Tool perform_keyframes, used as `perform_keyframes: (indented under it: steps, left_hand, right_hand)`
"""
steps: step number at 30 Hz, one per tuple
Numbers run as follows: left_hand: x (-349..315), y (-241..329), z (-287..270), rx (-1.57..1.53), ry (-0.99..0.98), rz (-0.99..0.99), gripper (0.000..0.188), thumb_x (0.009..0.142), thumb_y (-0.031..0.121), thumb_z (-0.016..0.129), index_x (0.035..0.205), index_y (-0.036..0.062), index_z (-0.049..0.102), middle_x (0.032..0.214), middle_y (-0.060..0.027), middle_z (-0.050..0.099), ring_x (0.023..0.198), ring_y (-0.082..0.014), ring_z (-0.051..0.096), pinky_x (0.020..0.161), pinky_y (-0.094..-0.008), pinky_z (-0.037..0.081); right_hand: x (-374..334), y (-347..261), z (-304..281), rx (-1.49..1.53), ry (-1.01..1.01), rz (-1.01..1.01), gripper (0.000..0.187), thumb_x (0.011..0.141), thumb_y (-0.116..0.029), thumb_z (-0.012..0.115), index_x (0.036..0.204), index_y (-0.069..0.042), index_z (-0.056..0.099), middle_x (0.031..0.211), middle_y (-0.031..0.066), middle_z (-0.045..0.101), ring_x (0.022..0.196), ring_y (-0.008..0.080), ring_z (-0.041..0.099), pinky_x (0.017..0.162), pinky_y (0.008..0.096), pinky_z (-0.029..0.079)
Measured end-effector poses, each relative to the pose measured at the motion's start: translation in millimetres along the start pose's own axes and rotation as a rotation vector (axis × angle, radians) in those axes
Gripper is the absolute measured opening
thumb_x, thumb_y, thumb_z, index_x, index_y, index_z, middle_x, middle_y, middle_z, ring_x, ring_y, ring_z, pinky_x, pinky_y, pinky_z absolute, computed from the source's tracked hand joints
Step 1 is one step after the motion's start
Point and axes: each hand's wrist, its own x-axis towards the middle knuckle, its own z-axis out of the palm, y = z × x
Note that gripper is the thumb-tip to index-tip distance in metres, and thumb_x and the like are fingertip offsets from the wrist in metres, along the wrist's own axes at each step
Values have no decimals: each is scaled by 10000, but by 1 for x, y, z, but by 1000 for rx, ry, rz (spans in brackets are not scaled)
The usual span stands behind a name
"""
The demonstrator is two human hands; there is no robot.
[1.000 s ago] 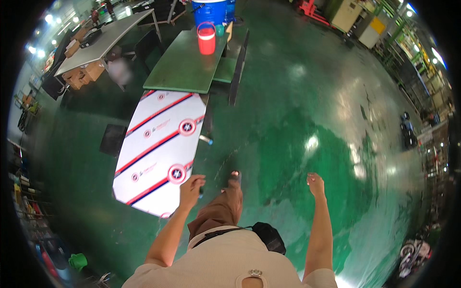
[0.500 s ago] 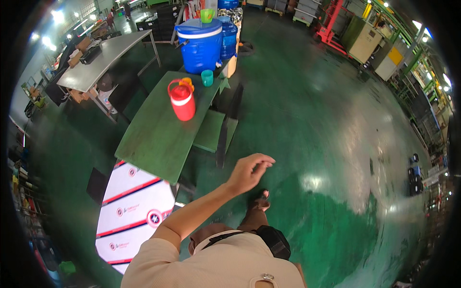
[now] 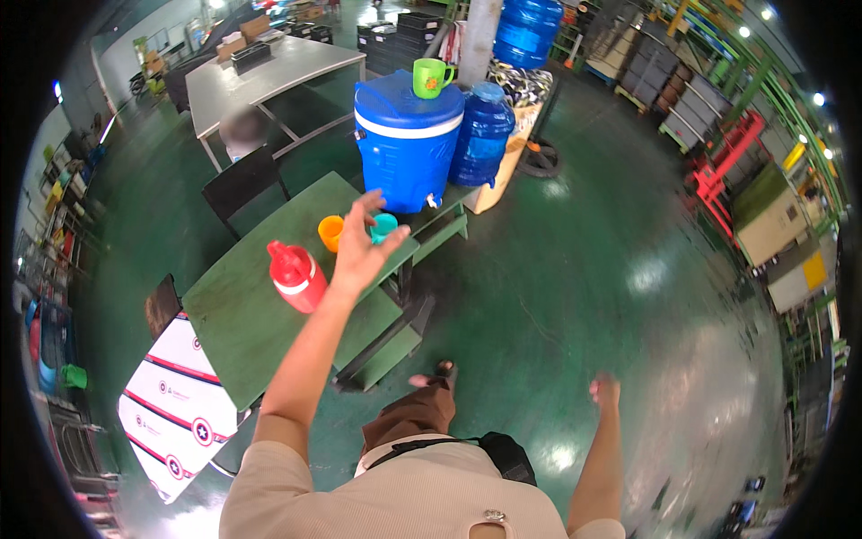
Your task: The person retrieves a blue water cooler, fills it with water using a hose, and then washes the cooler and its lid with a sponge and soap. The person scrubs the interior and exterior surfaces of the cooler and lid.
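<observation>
My left hand [image 3: 356, 259] reaches out over the green table [image 3: 242, 310], fingers spread, holding nothing. Between its thumb and fingers shows a teal cup [image 3: 384, 225]; whether the hand touches the cup I cannot tell. Just left of the hand stands an orange cup [image 3: 330, 233], and nearer to me a red water jug [image 3: 299, 280] with a white band. Behind the cups is a big blue drink cooler [image 3: 409, 148] with a spigot, a green mug [image 3: 430, 79] on its lid. My right hand [image 3: 607, 390] hangs low at my right side, fingers curled, away from everything.
Beside the cooler stands a blue water bottle [image 3: 484, 135]. A green bench [image 3: 386, 346] runs along the table's right side. A patterned white board or cover [image 3: 171, 404] adjoins the near end. Farther off are a metal table [image 3: 305, 61], a dark chair [image 3: 244, 187] and a red lift [image 3: 725, 166].
I have moved closer to the table and cooler. My left hand has gone from over the floor to beside the teal cup, its fingers spreading. My right hand has come into view.
</observation>
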Motion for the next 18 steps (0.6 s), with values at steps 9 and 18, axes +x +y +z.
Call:
perform_keyframes:
  steps: [9,18]
  left_hand:
    - [273,-95,149,200,201,-23,970,588,338,806,1331,14,272,1236,-224,443,1186,-338,393,1000,-422,273]
    - [399,-116,215,465,396,-157,1134,537,338,827,1385,62,127,1217,-196,467,1074,-388,437,916,-469,357]
  right_hand:
    - [309,-149,-55,45,-253,-340,304,777,-105,524,1060,-38,610,796,105,648,695,141,597,614,288,453]
    - [520,-184,-109,222,-495,-337,322,791,-177,594,1086,-46,593,777,82,630,689,148,577,633,291,456]
